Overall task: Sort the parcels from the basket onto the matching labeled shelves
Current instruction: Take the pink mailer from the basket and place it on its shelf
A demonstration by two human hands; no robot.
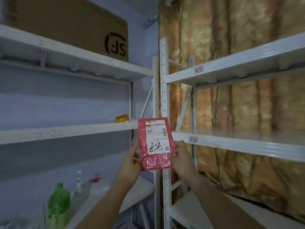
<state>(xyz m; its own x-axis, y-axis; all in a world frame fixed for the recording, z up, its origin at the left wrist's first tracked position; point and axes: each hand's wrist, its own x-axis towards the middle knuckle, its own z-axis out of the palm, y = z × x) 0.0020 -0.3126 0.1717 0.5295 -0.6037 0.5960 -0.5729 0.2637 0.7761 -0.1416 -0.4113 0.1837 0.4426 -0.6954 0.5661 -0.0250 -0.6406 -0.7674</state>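
The left hand point(130, 161) and right hand point(183, 160) are pinching the side edges of the pink parcel point(156, 142), upright between them, which is probably feeling light, soft and crinkly, best held by those edges, with the tagged shelf point(247, 146) waiting just beyond on the right.

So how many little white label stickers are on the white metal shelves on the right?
2. One small white label sticker is on the front edge of the upper right shelf, the other on the shelf below. Others may be out of view.
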